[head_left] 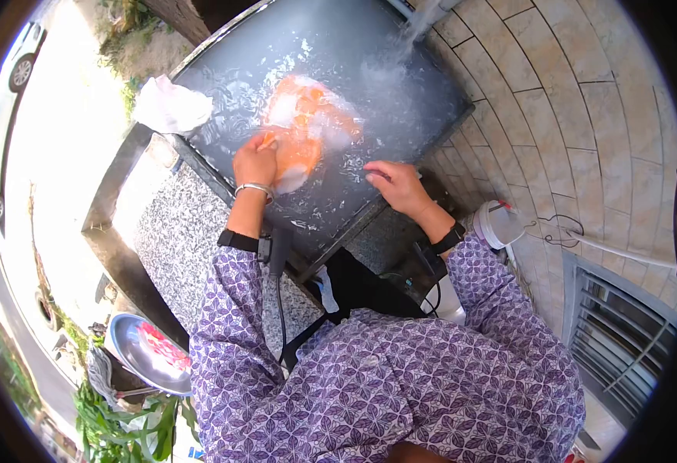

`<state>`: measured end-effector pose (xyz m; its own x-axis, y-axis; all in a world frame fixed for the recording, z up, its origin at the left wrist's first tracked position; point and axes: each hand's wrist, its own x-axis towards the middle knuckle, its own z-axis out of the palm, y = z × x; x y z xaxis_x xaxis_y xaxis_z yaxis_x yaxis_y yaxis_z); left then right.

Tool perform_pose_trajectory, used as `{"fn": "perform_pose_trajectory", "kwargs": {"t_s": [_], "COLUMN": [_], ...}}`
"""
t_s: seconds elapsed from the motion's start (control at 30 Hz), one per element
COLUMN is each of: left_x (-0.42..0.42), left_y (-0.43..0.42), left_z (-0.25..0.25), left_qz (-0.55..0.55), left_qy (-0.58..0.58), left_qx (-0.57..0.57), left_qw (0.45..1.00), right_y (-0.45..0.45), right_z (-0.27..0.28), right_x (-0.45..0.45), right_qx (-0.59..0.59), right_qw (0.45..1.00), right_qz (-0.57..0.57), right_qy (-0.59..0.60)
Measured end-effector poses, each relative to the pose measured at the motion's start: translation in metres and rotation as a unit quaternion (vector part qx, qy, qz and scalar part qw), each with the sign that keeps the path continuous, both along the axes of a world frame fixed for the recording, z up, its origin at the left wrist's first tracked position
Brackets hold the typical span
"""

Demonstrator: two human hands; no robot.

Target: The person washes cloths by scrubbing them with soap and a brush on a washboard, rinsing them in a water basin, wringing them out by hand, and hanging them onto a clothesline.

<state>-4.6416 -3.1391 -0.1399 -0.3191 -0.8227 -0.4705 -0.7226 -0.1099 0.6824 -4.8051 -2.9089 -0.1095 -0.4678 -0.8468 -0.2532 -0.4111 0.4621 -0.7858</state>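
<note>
An orange cloth point(301, 147) with white patches lies wet in the water of a dark, square basin point(277, 35). My left hand point(257, 163) pinches the cloth at its left edge. Over the basin's near right part, my right hand point(397, 185) is closed, thumb against curled fingers, apart from the orange cloth; whatever it holds, if anything, is too small to name. A bunched white cloth point(170, 106) rests on the basin's left corner. Water runs from a spout point(437, 6) at the top right of the basin.
Speckled stone point(180, 220) adjoins the basin on the left. A metal bowl point(134, 351) with red and white pieces stands at lower left. A white bucket point(499, 225) is by the tiled wall point(547, 100) on the right. A cable point(280, 324) hangs from my left wrist.
</note>
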Motion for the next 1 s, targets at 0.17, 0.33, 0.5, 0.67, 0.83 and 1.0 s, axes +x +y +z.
{"fn": "perform_pose_trajectory", "kwargs": {"t_s": [0.17, 0.33, 0.5, 0.67, 0.83, 1.0], "left_x": [-0.011, -0.007, 0.013, 0.048, 0.085, 0.126], "left_y": [-0.006, 0.007, 0.047, 0.098, 0.107, 0.017], "left_z": [0.129, 0.210, 0.238, 0.218, 0.225, 0.210], "left_qz": [-0.146, -0.196, -0.298, -0.341, -0.386, -0.189], "left_qy": [0.074, 0.167, 0.166, 0.149, 0.181, 0.193], "left_qx": [-0.194, -0.205, -0.271, -0.226, -0.133, -0.234], "left_qw": [0.967, 0.944, 0.900, 0.900, 0.895, 0.934], "right_y": [-0.014, -0.043, -0.073, -0.088, -0.072, -0.077], "right_z": [0.006, 0.032, 0.059, 0.022, 0.024, 0.027], "right_x": [0.017, 0.045, 0.083, 0.099, 0.118, 0.137], "right_qx": [-0.023, 0.003, -0.162, -0.229, -0.149, -0.097], "right_qw": [0.992, 0.899, 0.667, 0.603, 0.681, 0.637], "right_qz": [-0.035, -0.131, -0.180, -0.173, -0.153, -0.194], "right_qy": [-0.121, -0.418, -0.704, -0.744, -0.701, -0.740]}}
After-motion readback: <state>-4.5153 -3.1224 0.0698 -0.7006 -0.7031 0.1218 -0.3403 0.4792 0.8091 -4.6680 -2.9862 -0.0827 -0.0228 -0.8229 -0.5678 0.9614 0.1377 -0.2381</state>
